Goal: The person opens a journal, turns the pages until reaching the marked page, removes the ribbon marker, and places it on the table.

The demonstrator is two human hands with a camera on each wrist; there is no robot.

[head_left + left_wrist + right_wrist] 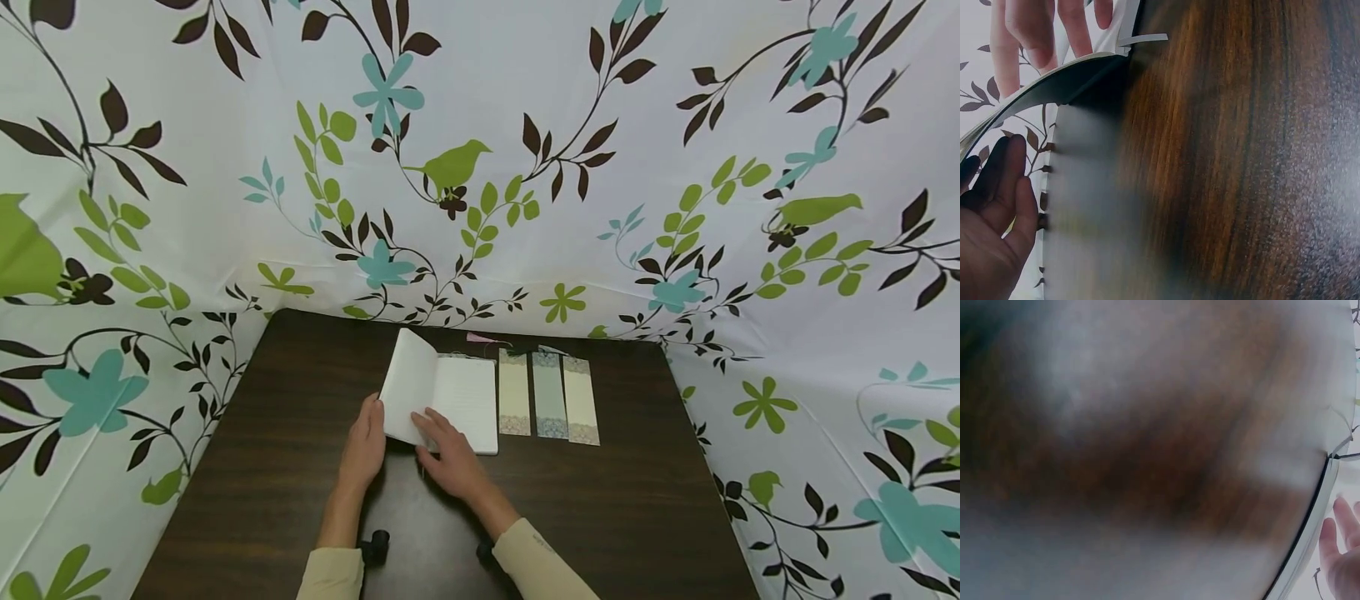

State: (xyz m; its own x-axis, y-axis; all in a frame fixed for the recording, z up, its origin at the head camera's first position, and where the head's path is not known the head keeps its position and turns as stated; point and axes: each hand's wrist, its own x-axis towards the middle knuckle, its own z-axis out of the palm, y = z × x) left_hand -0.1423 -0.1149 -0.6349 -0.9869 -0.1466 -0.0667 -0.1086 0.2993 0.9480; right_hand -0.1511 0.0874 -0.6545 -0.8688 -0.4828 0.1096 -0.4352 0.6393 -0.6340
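Observation:
An open notebook [467, 400] with white pages and a dark cover lies on the dark wooden table, its left side raised and tilted. My left hand [363, 443] holds the raised side by its left edge; in the left wrist view its fingers [1007, 181] lie beneath the curved cover. My right hand [453, 458] rests its extended fingers on the pages near the lower end of the fold. A thin grey ribbon [1147, 39] sticks out from the notebook's bottom. In the right wrist view, the right hand [1344, 556] shows only partly at the edge.
Right of the notebook lie three bookmarks: a cream one [514, 396], a blue-grey one [550, 396] and another cream one [581, 400], each with a patterned lower end. A pink tassel [482, 338] lies behind them. A leaf-and-bird patterned cloth [480, 100] hangs around the table [630, 517].

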